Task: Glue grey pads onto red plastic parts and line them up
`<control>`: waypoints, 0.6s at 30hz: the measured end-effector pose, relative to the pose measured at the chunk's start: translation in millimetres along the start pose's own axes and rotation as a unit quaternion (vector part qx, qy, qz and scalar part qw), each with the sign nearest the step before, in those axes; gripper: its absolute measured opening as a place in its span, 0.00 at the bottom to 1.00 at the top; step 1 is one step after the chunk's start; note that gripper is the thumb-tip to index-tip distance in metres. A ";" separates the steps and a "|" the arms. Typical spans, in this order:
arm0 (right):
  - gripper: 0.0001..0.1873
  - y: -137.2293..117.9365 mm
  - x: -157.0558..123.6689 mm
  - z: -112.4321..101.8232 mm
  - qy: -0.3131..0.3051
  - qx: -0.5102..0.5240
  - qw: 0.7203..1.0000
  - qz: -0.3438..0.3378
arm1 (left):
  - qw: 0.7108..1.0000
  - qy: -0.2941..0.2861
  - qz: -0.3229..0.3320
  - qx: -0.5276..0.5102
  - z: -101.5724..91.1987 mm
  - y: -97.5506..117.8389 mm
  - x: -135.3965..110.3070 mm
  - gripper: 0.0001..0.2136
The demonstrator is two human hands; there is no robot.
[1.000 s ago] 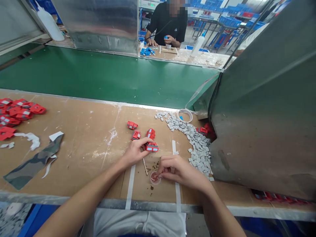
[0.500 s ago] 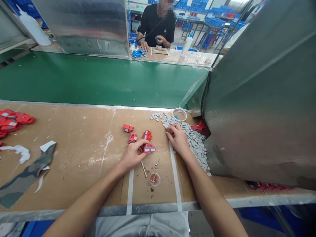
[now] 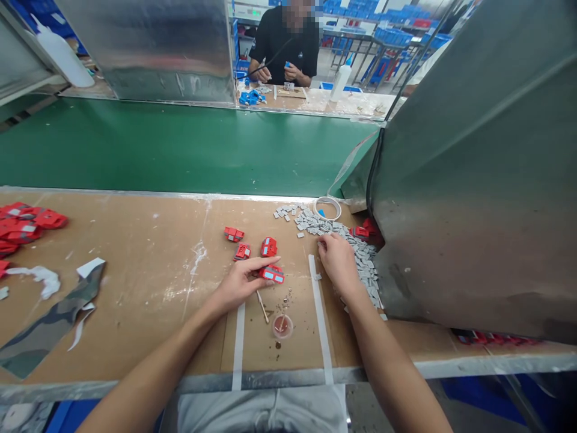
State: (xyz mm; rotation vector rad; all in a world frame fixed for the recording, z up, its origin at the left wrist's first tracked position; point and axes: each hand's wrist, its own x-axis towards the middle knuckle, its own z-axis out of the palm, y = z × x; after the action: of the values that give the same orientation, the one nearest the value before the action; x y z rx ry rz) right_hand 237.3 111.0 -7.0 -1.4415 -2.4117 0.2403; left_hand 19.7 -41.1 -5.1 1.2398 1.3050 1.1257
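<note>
My left hand [image 3: 241, 281] lies on the brown bench top [image 3: 148, 264], thumb and forefinger pinched on the near end of a red clip [image 3: 271, 274] with pale grey inserts showing on its face. The clip rests on the bench while I hold it; the other fingers are stretched out flat above it.

My right hand [image 3: 339, 260] is off to the right of that grip, palm down at the near edge of the heap of small grey pieces [image 3: 360, 255]. Fingertips curl into the heap; whether a piece is pinched between them I cannot tell, since the back of the hand hides them.

Just beyond the left grip: three more red clips [image 3: 269, 246], loose and apart from one another. Toward me from the held clip: a thin wooden stick [image 3: 262, 305] flat on the bench, and beside it a small round cap [image 3: 282, 326] with reddish-brown paste, specks of it scattered around.

Between my two hands runs a white tape strip [image 3: 318, 313]; a second lies under my left wrist. Beyond the grey heap sits a roll of tape [image 3: 327, 208]. Right of my right hand stands a metal chute [image 3: 473, 192], with red parts at its mouth.

Far left of my left hand: a pile of red clips [image 3: 22, 222] and a camouflage cloth scrap [image 3: 45, 328]. Past the green conveyor belt [image 3: 180, 144], another person [image 3: 286, 45] works at the opposite bench.
</note>
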 end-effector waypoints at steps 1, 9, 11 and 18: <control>0.13 0.3 0.1 -0.9 -0.003 0.002 1.000 0.000 | 1.000 -0.008 -0.001 -0.014 -0.7 0.6 -0.4 0.23; 0.07 -19.8 -12.3 -20.8 -0.096 0.399 0.912 0.016 | 0.992 -0.038 -0.048 -0.107 -1.0 5.4 -0.7 0.24; 0.11 -35.0 -20.3 -26.1 -0.151 0.505 0.850 0.010 | 0.990 -0.038 -0.056 -0.120 -1.1 5.7 0.7 0.20; 0.12 -67.0 -37.5 -15.8 -0.199 0.586 0.785 0.019 | 0.989 -0.036 -0.074 -0.122 -0.3 6.8 2.7 0.19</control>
State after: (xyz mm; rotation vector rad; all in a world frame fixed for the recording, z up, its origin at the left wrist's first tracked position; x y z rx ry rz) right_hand 204.2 45.8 21.1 -0.8201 -1.7295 1.8076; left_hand 20.0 -38.1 1.6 0.9783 1.1481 1.0874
